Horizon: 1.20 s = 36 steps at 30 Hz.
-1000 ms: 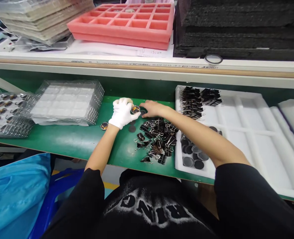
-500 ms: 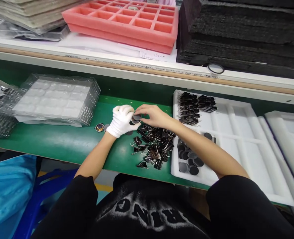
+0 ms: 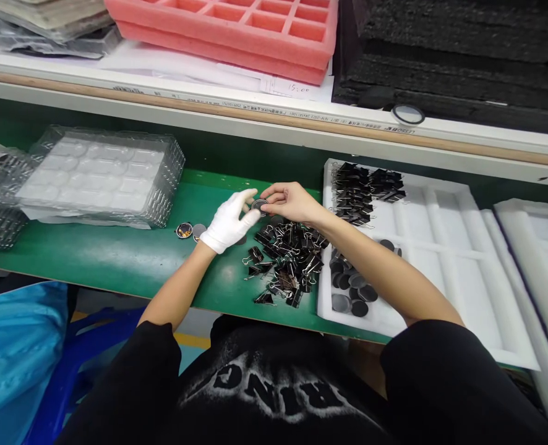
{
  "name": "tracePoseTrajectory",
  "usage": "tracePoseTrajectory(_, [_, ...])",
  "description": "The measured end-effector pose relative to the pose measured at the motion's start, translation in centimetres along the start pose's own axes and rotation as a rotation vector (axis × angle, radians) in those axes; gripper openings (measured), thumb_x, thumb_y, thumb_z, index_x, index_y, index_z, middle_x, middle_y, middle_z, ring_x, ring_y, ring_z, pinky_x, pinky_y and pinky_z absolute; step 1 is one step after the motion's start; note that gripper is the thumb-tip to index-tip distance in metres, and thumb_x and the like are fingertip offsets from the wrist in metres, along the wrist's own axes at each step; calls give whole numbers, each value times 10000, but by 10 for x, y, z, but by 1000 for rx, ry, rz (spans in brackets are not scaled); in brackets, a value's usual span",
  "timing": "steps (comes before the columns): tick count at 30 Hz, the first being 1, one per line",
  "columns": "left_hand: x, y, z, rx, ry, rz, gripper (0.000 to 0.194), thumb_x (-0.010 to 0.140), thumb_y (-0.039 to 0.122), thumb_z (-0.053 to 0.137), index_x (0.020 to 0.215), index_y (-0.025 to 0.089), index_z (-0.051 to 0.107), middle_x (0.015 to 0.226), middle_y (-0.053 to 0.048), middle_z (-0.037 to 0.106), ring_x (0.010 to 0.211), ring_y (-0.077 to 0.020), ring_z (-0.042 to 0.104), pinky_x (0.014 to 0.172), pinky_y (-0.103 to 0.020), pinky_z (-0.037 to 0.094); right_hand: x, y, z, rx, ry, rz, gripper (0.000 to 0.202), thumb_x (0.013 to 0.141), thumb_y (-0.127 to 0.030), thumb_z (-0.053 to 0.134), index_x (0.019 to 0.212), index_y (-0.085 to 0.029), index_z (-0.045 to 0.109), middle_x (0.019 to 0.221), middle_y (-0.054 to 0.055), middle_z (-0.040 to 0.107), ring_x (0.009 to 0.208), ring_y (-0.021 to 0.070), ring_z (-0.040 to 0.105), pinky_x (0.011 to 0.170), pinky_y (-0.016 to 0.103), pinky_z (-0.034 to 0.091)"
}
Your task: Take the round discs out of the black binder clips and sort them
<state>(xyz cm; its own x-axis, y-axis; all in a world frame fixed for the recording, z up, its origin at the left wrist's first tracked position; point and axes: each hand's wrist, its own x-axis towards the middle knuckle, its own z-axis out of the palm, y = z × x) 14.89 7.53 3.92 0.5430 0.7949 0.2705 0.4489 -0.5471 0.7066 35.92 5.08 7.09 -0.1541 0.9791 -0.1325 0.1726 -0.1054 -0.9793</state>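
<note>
A small round dark disc [image 3: 259,204] is held between both hands over the green bench [image 3: 116,253]. My left hand [image 3: 230,221], in a white glove, has its thumb and fingers closed at the disc's left side. My bare right hand [image 3: 289,202] pinches the disc's right edge. Left of the glove lie a round part with an orange and black inside [image 3: 184,230] and a grey disc [image 3: 198,231]. Just below my hands spreads a pile of black binder clips [image 3: 290,262].
At the right, a white foam tray [image 3: 445,216] holds binder clips and dark discs [image 3: 359,308]. Clear plastic trays [image 3: 93,179] are stacked at the left. On the shelf above are a red compartment tray [image 3: 227,37], black foam [image 3: 459,55] and a round ring [image 3: 408,114].
The view has shifted slightly. The disc between my hands has turned and moved a little right, and my gloved fingers have loosened around it.
</note>
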Motion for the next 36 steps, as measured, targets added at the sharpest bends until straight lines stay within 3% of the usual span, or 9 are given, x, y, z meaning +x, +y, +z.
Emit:
tracePoseTrajectory(4, [-3,12,10,-433,-76,-265,440,989,621,560,1005,205,703,723,-25,738,677,-188,717,709,-331,565,-15,-11,-11,-59,-42,-93,354,744,-386,878,986,-182,717,899,64,782,822,198,745,803,362,645])
tracePoseTrajectory(8, [-2,20,11,-569,6,-328,404,921,589,692,887,186,714,763,-52,779,633,-172,727,636,-299,562,-37,-17,-42,-498,-143,-242,489,807,-360,831,1261,-220,713,1270,124,719,1113,276,713,915,451,633])
tracePoseTrajectory(12, [-2,18,7,-559,3,-293,427,937,602,668,903,182,734,814,-80,794,723,-193,762,589,-273,521,-50,-3,-66,-784,-294,-258,191,896,-317,748,1052,-218,795,1142,112,756,1102,288,712,1021,511,557])
tracePoseTrajectory(16, [-2,14,3,-576,-19,-226,445,992,622,567,1017,202,713,959,-73,798,818,-184,761,708,-296,579,-53,8,-71,-583,-280,-276,208,925,-425,743,884,-228,795,1163,107,766,1080,260,724,1041,489,535])
tracePoseTrajectory(21, [-4,24,-2,-428,-177,-32,387,1001,549,556,1091,219,738,1275,-101,756,1174,-247,707,1026,-391,578,-62,2,-58,-77,-23,-120,400,805,-572,863,788,-217,680,1284,137,765,1279,290,689,1128,524,511])
tracePoseTrajectory(24, [-8,32,4,-365,-267,28,319,982,499,581,976,221,738,1162,-84,771,1057,-233,724,945,-373,588,-71,-1,-39,125,47,-50,451,756,-561,913,763,-216,623,1189,136,785,1295,277,689,1164,502,513])
tracePoseTrajectory(26, [-11,35,11,-324,-247,48,300,962,479,599,887,218,726,1058,-70,774,960,-219,725,864,-357,584,-77,-2,-26,149,82,-25,418,745,-501,928,831,-219,632,1152,115,778,1229,262,719,1135,482,552])
tracePoseTrajectory(31, [-17,40,16,-187,-114,122,264,938,416,605,780,224,693,959,-55,780,854,-199,716,790,-345,548,-92,-4,-13,76,133,65,718,733,-370,925,1363,-236,607,1189,91,755,1031,234,771,997,448,662])
tracePoseTrajectory(36, [-19,44,9,-16,-148,219,288,933,457,600,759,244,687,971,-58,796,813,-203,708,799,-372,559,-97,1,-16,18,108,62,504,755,-416,925,1174,-185,768,1097,111,805,1071,282,777,1051,508,647])
